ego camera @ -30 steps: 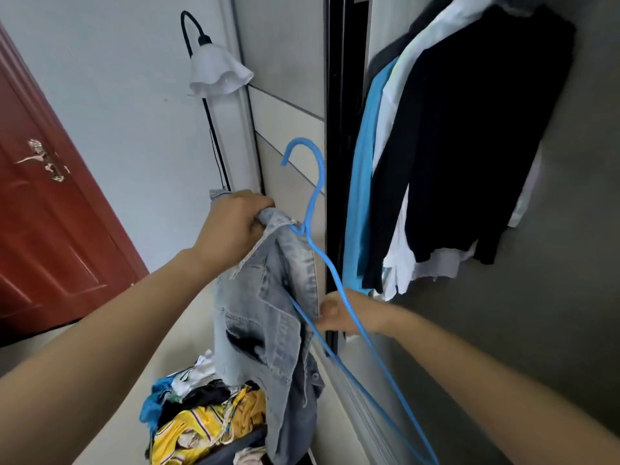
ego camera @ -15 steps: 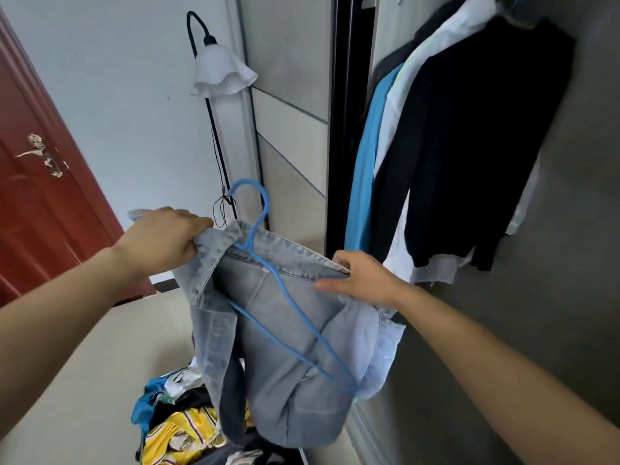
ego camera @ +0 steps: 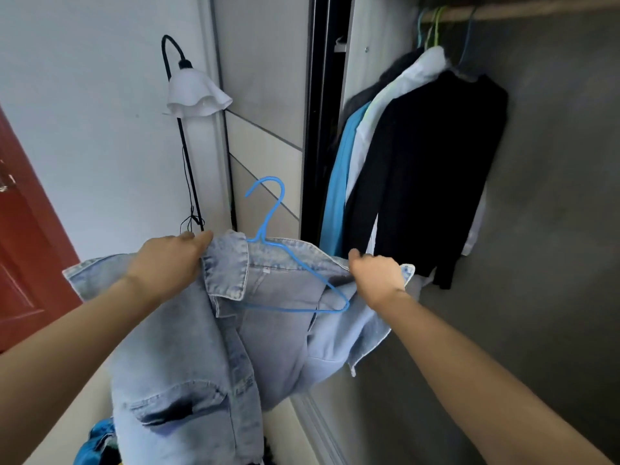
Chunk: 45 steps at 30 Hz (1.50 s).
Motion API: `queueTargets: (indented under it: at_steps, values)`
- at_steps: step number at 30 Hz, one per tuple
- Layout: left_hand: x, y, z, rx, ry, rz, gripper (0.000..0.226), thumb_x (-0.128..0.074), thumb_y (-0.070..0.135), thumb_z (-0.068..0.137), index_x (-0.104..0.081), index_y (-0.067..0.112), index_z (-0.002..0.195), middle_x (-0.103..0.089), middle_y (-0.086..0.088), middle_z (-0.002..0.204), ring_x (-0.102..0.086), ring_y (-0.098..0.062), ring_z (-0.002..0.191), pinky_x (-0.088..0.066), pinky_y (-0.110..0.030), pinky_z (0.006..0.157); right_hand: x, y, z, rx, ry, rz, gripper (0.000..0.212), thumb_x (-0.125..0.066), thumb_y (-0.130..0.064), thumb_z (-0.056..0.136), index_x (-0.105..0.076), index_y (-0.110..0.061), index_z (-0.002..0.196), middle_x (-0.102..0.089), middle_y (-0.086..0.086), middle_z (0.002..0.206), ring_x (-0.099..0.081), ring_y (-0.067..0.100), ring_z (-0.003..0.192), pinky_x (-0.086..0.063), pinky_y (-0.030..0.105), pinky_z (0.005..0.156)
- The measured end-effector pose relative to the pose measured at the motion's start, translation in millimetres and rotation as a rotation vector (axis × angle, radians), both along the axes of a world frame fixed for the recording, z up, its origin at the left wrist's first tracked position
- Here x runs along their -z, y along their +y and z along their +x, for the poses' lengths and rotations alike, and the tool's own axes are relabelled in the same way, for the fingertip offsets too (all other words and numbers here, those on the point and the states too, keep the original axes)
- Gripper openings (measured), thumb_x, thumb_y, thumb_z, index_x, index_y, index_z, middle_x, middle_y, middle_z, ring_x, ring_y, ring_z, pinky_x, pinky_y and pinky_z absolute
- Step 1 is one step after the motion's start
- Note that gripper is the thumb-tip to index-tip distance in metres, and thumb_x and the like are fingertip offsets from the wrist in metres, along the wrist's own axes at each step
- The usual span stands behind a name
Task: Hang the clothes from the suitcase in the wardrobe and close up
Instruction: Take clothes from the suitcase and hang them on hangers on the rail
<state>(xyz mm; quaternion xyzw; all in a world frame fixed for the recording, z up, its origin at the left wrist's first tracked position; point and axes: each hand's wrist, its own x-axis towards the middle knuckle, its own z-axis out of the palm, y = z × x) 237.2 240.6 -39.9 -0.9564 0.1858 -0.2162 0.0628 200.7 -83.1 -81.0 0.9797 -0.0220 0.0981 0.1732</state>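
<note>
A light-blue denim jacket (ego camera: 208, 347) is spread open in front of me with a blue wire hanger (ego camera: 285, 263) lying inside its collar, hook pointing up. My left hand (ego camera: 171, 260) grips the jacket's left shoulder beside the collar. My right hand (ego camera: 375, 273) grips the right shoulder over the hanger's end. The open wardrobe is to the right, where a black top (ego camera: 432, 169), a white shirt (ego camera: 396, 99) and a blue garment (ego camera: 339, 182) hang from a wooden rail (ego camera: 523, 11).
A floor lamp with a white shade (ego camera: 196, 92) stands against the white wall. The wardrobe's sliding door (ego camera: 265, 105) with its black edge is in the middle. A red door (ego camera: 23, 250) is at the left. A bit of clothing (ego camera: 97, 444) shows at the bottom.
The jacket went from hanging bunched in my left hand to being spread between both hands. The hanger now sits inside the collar, and my view tilted up to show the rail.
</note>
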Motion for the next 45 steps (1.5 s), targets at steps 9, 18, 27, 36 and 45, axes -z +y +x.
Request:
queueTargets:
  at_steps: [9, 18, 27, 36, 45]
  values:
    - [-29.5, -24.9, -7.5, -0.087, -0.088, 0.027, 0.026, -0.054, 0.002, 0.082, -0.056, 0.006, 0.108, -0.060, -0.015, 0.087, -0.064, -0.039, 0.074, -0.032, -0.034, 0.054, -15.6, 0.9, 6.0, 0.093, 0.098, 0.036, 0.035, -0.054, 0.007, 0.087, -0.051, -0.004, 0.119, -0.066, 0.011, 0.116, -0.065, 0.032, 0.105, -0.040, 0.033, 0.069]
    - [-21.6, -27.5, -3.8, -0.158, -0.038, -0.021, 0.032, -0.051, 0.005, 0.084, -0.054, 0.012, 0.115, -0.066, -0.012, 0.096, -0.065, -0.038, 0.089, -0.040, -0.035, 0.065, -71.8, 56.1, -4.5, -0.042, 0.359, 1.727, 0.010, -0.066, -0.004, 0.079, -0.057, -0.008, 0.080, -0.056, 0.009, 0.068, -0.057, 0.020, 0.060, -0.045, 0.029, 0.057]
    - [-29.7, -8.7, -21.3, 0.066, -0.116, -0.673, 0.029, -0.038, 0.022, 0.062, -0.062, 0.009, 0.073, -0.062, -0.016, 0.062, -0.057, -0.042, 0.065, -0.033, -0.032, 0.055, -56.2, 39.9, -3.0, -0.396, -0.061, 1.038, 0.027, -0.055, -0.021, 0.060, -0.060, -0.018, 0.086, -0.061, -0.008, 0.083, -0.053, 0.012, 0.084, -0.043, 0.036, 0.083]
    - [-48.1, -5.1, -34.5, 0.280, -0.015, -1.130, 0.069, -0.056, -0.015, 0.075, -0.066, 0.053, 0.078, -0.061, 0.045, 0.080, -0.059, 0.021, 0.081, -0.041, 0.003, 0.075, -86.3, 20.3, -1.6, -0.279, -0.149, 1.091, 0.043, -0.073, -0.042, 0.062, -0.060, -0.002, 0.069, -0.045, -0.005, 0.056, -0.037, 0.007, 0.054, -0.032, 0.031, 0.055]
    - [-53.1, -38.3, -29.3, 0.362, -0.013, -1.224, 0.057, -0.055, -0.012, 0.079, -0.071, 0.042, 0.093, -0.061, 0.045, 0.082, -0.058, 0.020, 0.084, -0.042, 0.001, 0.078, -131.4, 46.9, -22.2, -0.304, -0.290, 0.673, 0.034, -0.077, -0.046, 0.073, -0.057, -0.021, 0.064, -0.060, -0.004, 0.063, -0.060, 0.017, 0.066, -0.044, 0.031, 0.058]
